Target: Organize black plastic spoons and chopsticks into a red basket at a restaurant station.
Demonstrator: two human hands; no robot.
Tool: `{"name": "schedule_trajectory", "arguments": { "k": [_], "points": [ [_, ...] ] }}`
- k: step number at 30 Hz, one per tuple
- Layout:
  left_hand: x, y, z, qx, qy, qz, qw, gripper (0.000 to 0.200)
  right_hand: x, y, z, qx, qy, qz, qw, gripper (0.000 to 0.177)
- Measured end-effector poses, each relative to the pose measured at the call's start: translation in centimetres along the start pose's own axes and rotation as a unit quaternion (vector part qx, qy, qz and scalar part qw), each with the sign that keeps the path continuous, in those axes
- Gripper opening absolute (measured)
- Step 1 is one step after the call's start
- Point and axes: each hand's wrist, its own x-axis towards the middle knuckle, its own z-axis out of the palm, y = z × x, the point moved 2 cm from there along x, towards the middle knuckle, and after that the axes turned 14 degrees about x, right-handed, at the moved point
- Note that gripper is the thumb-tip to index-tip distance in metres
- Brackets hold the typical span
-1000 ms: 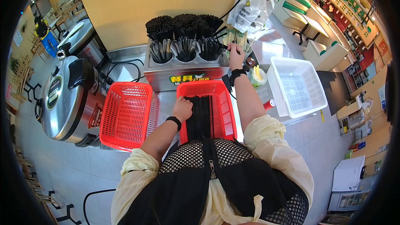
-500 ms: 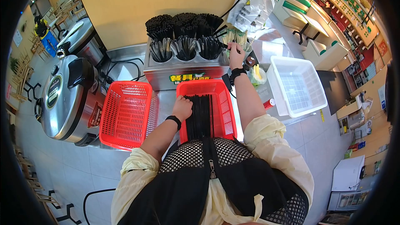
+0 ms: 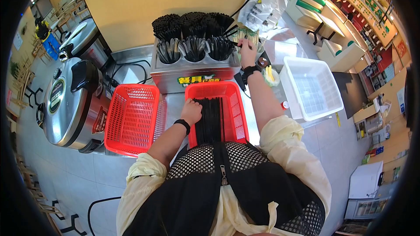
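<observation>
My left hand point(image 3: 191, 112) is in the red basket point(image 3: 238, 124) in front of me. Its bent fingers press on the left edge of a row of black chopsticks point(image 3: 210, 122) lying lengthwise there. Farther off, my right hand point(image 3: 248, 53) pinches at the right end of the metal cutlery holder point(image 3: 168, 78). A dark thin end shows at its fingertips, but I cannot make out what it is. Beside those fingers, spoons point(image 3: 220, 49) with dark handles fill the holder's front cups. Bunches of black chopsticks point(image 3: 194, 24) stand behind them. Pale wrapped sticks point(image 3: 248, 36) are just beyond the hand.
An empty red basket point(image 3: 132, 118) sits to the left, beside a large rice cooker point(image 3: 70, 100). On the right are a white plastic crate point(image 3: 313, 89), a small red can point(image 3: 285, 105) and a cup with yellow items point(image 3: 271, 77). A white plastic bag point(image 3: 264, 6) hangs behind.
My right hand has shifted slightly, with its wrist turned and the forearm a little farther right. The dark piece at its fingers shows less. My left hand stays on the chopsticks.
</observation>
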Motion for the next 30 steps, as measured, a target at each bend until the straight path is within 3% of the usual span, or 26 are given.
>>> {"name": "schedule_trajectory", "arguments": {
  "k": [3,5,9,13,15,21,24,29,30],
  "points": [
    [0.2,0.0,0.4,-0.008,0.009,-0.001,1.0,0.017,1.7,-3.3,0.8,0.009,-0.009,0.024,1.0,0.028],
    [0.2,0.0,0.5,-0.009,0.014,-0.003,1.0,0.017,2.2,-6.7,1.4,-0.108,-0.046,-0.09,0.989,0.027],
    [0.1,-0.2,0.1,-0.017,0.008,-0.001,1.0,0.017,-1.2,-14.3,1.6,-0.099,-0.032,-0.102,0.989,0.029],
    [0.3,-0.1,0.7,-0.023,0.025,0.002,0.999,0.017,-4.0,-17.2,0.2,-0.149,-0.052,-0.037,0.987,0.028],
    [0.3,-0.1,0.7,-0.021,0.025,0.005,0.999,0.017,-4.8,-14.7,-1.4,-0.23,-0.115,0.16,0.953,0.026],
    [0.4,0.1,1.4,-0.009,0.074,-0.005,0.997,0.014,-12.7,0.6,-4.8,-0.328,-0.21,0.373,0.842,0.031],
    [0.2,0.0,1.0,-0.008,0.065,-0.003,0.998,0.015,-15.8,5.8,-6.5,-0.355,-0.189,0.409,0.819,0.028],
    [0.1,0.0,0.3,-0.009,0.055,-0.005,0.998,0.015,-18.5,13.0,-10.8,-0.402,-0.224,0.31,0.832,0.02],
    [0.2,0.0,0.5,-0.004,0.035,-0.004,0.999,0.015,-19.1,11.1,-9.7,-0.436,-0.212,0.292,0.825,0.022]
  ]
}}
